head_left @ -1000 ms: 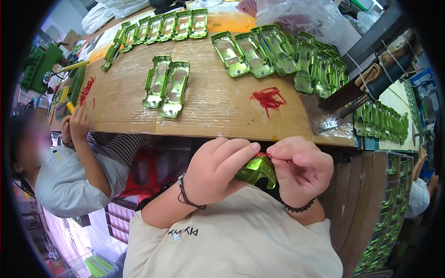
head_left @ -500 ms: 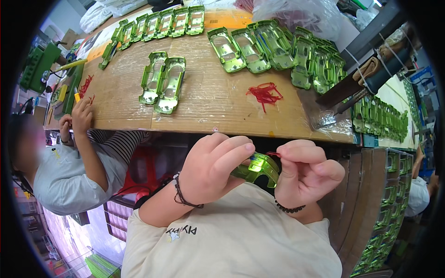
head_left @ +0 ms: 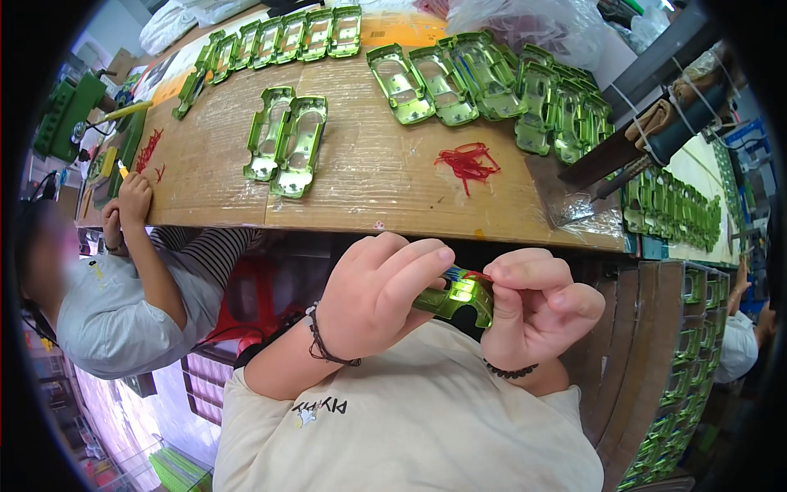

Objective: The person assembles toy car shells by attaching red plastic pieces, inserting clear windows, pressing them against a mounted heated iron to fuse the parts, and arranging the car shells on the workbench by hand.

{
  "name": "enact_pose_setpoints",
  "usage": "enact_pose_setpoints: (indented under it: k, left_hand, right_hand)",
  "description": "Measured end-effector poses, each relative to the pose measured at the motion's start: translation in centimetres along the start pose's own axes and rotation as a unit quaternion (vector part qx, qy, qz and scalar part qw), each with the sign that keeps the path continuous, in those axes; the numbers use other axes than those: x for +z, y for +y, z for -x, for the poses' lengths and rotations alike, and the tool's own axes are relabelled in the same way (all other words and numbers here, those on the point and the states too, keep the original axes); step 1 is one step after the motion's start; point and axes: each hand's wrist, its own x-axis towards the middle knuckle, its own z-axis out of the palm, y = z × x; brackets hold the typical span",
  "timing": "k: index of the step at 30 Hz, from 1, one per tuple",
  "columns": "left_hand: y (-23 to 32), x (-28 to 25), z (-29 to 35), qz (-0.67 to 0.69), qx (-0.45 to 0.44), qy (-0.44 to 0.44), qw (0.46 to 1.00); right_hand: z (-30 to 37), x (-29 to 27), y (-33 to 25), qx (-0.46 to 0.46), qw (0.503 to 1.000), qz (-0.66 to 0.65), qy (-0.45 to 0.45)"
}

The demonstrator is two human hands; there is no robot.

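Note:
My left hand is closed round a shiny green toy car body shell, held just in front of my chest below the table edge. A wheel-arch cutout faces up toward my right side. With thumb and forefinger pinched, my right hand holds a thin red strip against the shell's upper edge. Some blue shows beside the strip on the shell. The far part of the shell is hidden behind my left fingers.
Two green car shells lie mid-table, near a pile of red strips. More shells line the back, with others at right. A metal post stands at the right. A co-worker sits on my left.
The shell has tilted slightly in my left hand and shows more blue by the red strip. My right hand has shifted a little left. The co-worker's hands have moved slightly left.

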Motion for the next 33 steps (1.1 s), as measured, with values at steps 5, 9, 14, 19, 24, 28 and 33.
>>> enact_pose_setpoints:
  k: [5,9,14,19,24,28,33]
  left_hand:
    - [0.0,-0.1,-0.1,0.005,-0.007,0.005,1.000]
    - [-0.1,-0.1,0.2,0.001,-0.003,0.007,1.000]
    - [-0.3,0.0,0.4,-0.006,-0.019,0.004,1.000]
    - [-0.1,-0.2,0.2,-0.004,-0.027,0.004,1.000]
    - [-0.4,0.0,-0.1,-0.053,0.003,-0.014,0.999]
    - [-0.5,0.2,0.2,-0.129,0.027,-0.003,0.991]
    - [-0.4,-0.3,0.2,-0.171,0.028,-0.050,0.984]
  right_hand:
    - [0.0,0.1,-0.1,0.001,1.000,0.013,-0.001]
    - [-0.1,0.1,-0.2,-0.008,0.999,0.039,-0.021]
    - [0.0,0.1,0.1,-0.012,0.998,0.053,-0.023]
    - [0.1,-0.2,0.3,-0.031,0.994,0.096,-0.047]
    - [0.1,-0.3,0.3,-0.007,0.996,0.082,-0.033]
    - [0.1,-0.4,0.1,-0.001,0.995,0.091,-0.046]
    - [-0.4,-0.7,-1.3,0.124,0.984,0.114,-0.062]
